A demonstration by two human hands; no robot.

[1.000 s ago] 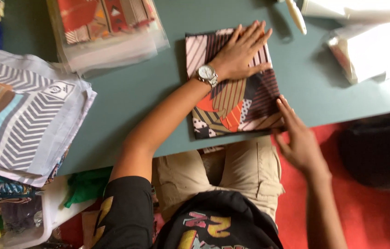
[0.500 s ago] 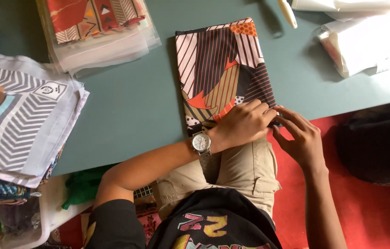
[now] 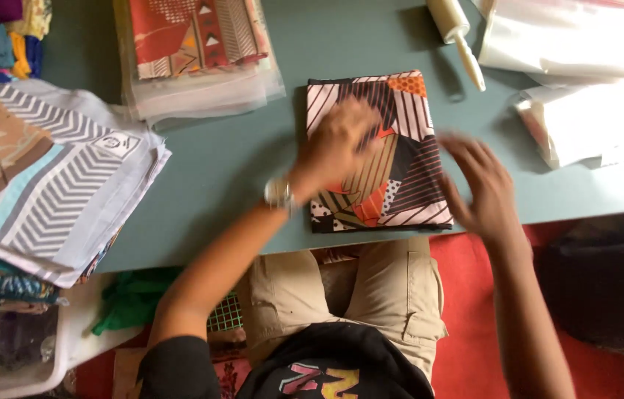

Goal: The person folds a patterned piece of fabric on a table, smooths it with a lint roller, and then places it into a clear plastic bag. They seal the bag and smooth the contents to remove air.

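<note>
Hands, blurred, seemingly flat on folded cloth.

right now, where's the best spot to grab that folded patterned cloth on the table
Probably the near edge of the folded patterned cloth, coming from the person's side. It lies flat and square on the grey-green table, its near edge almost at the table's rim, so fingers could slip under there. The left hand lies on it; the right hand is at its right edge.
</note>
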